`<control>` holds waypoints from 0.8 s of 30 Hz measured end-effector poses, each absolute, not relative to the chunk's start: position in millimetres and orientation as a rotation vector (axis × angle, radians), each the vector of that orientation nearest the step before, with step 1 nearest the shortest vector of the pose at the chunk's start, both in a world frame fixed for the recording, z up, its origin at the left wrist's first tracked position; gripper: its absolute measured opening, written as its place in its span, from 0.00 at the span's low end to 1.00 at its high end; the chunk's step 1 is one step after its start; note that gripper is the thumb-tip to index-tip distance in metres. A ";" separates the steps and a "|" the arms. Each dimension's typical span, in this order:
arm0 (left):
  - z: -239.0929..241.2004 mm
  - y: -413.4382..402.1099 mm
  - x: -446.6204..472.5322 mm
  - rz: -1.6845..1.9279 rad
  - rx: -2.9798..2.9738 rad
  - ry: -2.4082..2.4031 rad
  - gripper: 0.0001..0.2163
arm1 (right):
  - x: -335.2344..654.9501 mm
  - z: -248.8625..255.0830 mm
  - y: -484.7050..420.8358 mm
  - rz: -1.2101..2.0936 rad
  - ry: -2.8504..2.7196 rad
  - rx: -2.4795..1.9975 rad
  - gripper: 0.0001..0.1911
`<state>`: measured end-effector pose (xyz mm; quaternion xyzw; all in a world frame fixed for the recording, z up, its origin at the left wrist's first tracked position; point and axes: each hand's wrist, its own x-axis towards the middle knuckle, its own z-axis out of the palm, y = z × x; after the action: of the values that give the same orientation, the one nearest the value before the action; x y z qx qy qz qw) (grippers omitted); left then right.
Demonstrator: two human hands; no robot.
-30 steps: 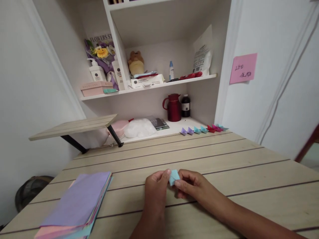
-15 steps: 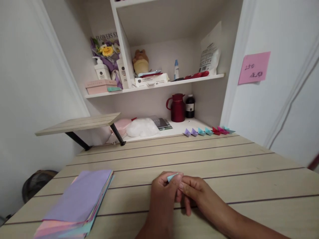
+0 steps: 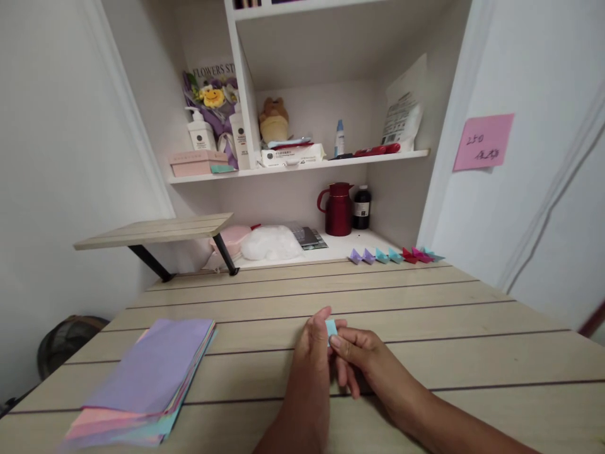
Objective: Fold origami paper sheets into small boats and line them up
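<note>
Both hands meet over the wooden table (image 3: 449,315), pinching a small folded piece of light blue paper (image 3: 331,326). My left hand (image 3: 312,353) holds it from the left with thumb and fingers closed. My right hand (image 3: 362,359) pinches it from the right, its fingers curled. Most of the paper is hidden between the fingertips. A stack of coloured paper sheets (image 3: 151,375), purple on top, lies at the near left of the table.
A row of small folded paper pieces (image 3: 394,255) in purple, blue and red lines the table's far edge. Behind are white shelves with a red jug (image 3: 339,209), bottles and boxes. A small raised wooden shelf (image 3: 155,230) stands at the far left. A pink note (image 3: 483,142) sticks on the wall.
The hands have pressed closer together around the blue paper, which shows less than a second ago. The view has shifted slightly.
</note>
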<state>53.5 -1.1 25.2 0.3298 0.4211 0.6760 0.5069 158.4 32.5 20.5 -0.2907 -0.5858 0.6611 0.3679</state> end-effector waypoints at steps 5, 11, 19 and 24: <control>16.6 6.6 41.7 1.561 0.971 1.110 0.22 | 160.1 24.0 30.6 1.705 -1.400 -0.764 0.26; 21.8 5.2 33.3 1.489 0.965 1.051 0.22 | 164.1 22.5 35.8 1.812 -1.343 -0.680 0.21; 45.9 -4.8 23.4 1.371 1.070 0.580 0.23 | 186.4 19.4 42.8 2.312 -1.078 -0.254 0.14; 44.7 -7.0 21.9 1.396 1.217 0.679 0.11 | 185.1 12.3 37.1 2.501 -1.122 -0.108 0.16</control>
<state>21.9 -7.0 44.7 0.5144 0.2871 0.5901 0.5520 185.1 37.1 12.3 -0.0384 -0.4010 0.8936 0.1981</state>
